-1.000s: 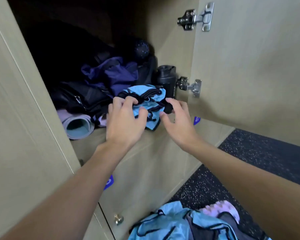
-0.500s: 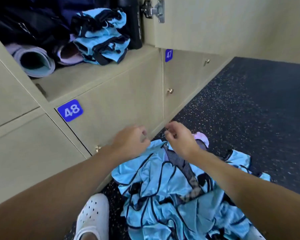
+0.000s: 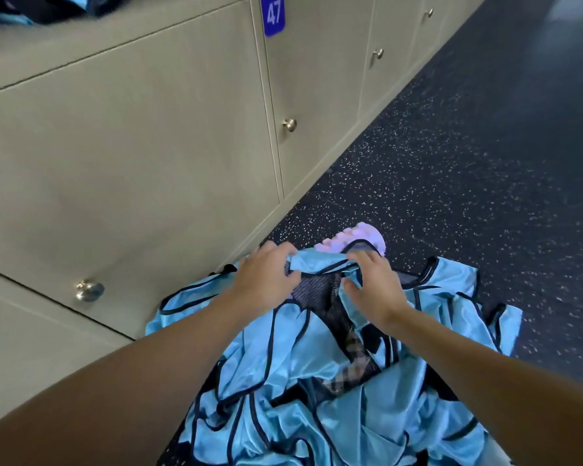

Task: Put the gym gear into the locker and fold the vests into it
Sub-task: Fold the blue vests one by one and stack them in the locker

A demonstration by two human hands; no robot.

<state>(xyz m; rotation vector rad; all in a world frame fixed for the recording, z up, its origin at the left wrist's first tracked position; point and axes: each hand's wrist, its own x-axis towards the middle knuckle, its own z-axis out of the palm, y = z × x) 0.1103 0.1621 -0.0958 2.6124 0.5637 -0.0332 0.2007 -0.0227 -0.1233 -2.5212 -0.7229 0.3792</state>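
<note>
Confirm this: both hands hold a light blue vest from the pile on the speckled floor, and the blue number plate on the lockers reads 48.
One thing is wrong: the number plate reads 47, not 48, as the head view shows. The rest stands: the left hand and the right hand hold a light blue vest from the pile on the speckled floor.

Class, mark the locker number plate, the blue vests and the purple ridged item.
locker number plate [image 3: 273, 13], head view, on the digits.
blue vests [image 3: 297, 358], head view, a bare fold.
purple ridged item [image 3: 367, 235], head view, its top.
</note>
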